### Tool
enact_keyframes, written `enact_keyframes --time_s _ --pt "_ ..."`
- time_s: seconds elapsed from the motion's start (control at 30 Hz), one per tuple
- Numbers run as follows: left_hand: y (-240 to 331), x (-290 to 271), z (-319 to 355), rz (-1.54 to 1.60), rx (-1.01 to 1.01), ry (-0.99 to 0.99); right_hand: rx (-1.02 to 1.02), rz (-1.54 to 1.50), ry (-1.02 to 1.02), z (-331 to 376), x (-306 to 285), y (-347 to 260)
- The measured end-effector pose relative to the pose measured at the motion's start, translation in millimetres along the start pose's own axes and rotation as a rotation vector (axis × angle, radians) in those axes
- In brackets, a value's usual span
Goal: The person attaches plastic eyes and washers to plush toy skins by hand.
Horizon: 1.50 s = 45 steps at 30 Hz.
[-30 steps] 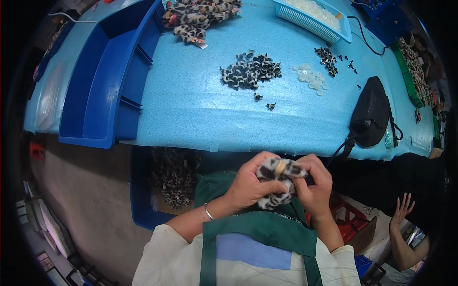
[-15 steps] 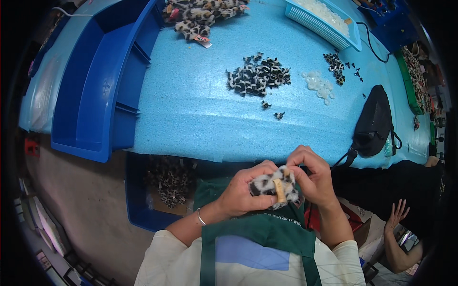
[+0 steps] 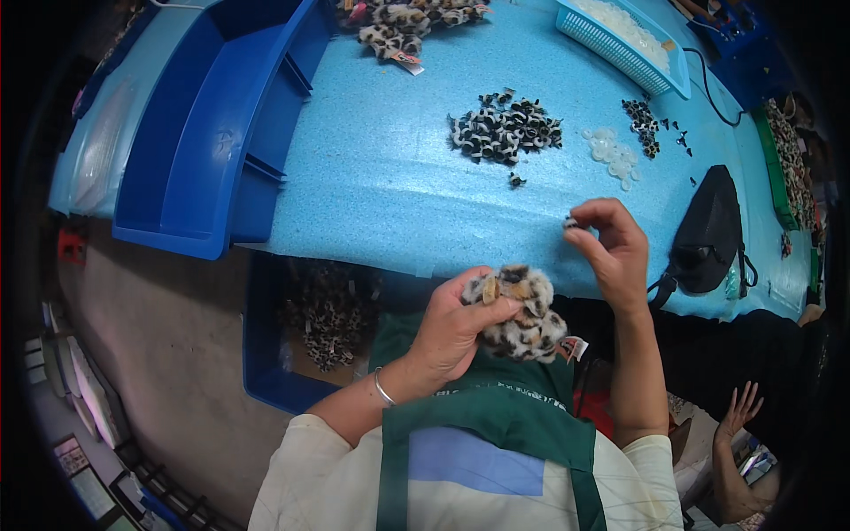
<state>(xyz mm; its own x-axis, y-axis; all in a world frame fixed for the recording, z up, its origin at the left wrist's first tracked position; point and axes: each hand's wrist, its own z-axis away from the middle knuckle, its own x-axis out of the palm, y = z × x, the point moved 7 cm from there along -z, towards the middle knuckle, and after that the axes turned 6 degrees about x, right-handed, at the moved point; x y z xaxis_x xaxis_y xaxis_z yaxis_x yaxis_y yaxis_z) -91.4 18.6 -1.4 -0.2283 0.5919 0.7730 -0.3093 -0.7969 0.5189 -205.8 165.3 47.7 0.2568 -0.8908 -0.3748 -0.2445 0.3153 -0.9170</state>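
Gripping the spotted plush toy (image 3: 521,314), left hand (image 3: 452,332) tilts it down-right.

We see a counter (image 3: 381,186) covered in a speckled light blue surface, and we take it as our landmark. On its left end sits a large dark blue tray (image 3: 204,142) with dividers, and beyond that tray lies a clear plastic sheet (image 3: 97,150). At the counter's far edge stands a pale blue mesh basket (image 3: 611,49). Below the counter's near edge, a dark blue bin (image 3: 266,354) rests on the floor. The grey concrete floor (image 3: 159,327) stretches left of the bin. Along the counter's right end runs a green tray (image 3: 775,168). Light falls evenly across the counter.
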Motion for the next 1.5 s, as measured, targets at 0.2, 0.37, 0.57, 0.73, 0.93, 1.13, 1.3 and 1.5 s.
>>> enact_keyframes --time_s 0.2,0.37,0.57,0.73,0.93,1.13,1.3,1.5 --pt "-9.8 8.7 -0.1 -0.134 0.057 -0.010 0.002 -0.248 -0.239 49.8 -4.0 -53.4" --pt "-19.1 23.9 3.6 -0.213 0.040 -0.095 -0.129 0.096 -0.195 69.1 -3.7 -62.3" --pt "-22.6 33.3 8.4 -0.363 0.065 -0.135 -0.151 0.047 -0.123 76.8 -15.0 -62.0" --pt "-16.1 37.3 8.0 -0.713 0.303 -0.222 -0.046 0.061 -0.201 85.0 -14.0 -52.1" --pt "-2.7 58.3 17.0 -1.044 0.653 -0.451 -0.237 0.226 -0.114 96.7 -20.0 -52.6" --pt "0.0 79.2 29.9 -1.170 0.922 -0.642 -0.411 0.200 0.039 109.3 -21.4 -52.8" --pt "1.8 88.3 34.5 -1.238 0.963 -0.778 -0.504 0.093 0.108 122.7 -20.8 -46.1" --pt "2.4 77.3 20.2 -1.120 0.879 -0.709 -0.555 0.051 0.084 120.4 -14.7 -50.3"
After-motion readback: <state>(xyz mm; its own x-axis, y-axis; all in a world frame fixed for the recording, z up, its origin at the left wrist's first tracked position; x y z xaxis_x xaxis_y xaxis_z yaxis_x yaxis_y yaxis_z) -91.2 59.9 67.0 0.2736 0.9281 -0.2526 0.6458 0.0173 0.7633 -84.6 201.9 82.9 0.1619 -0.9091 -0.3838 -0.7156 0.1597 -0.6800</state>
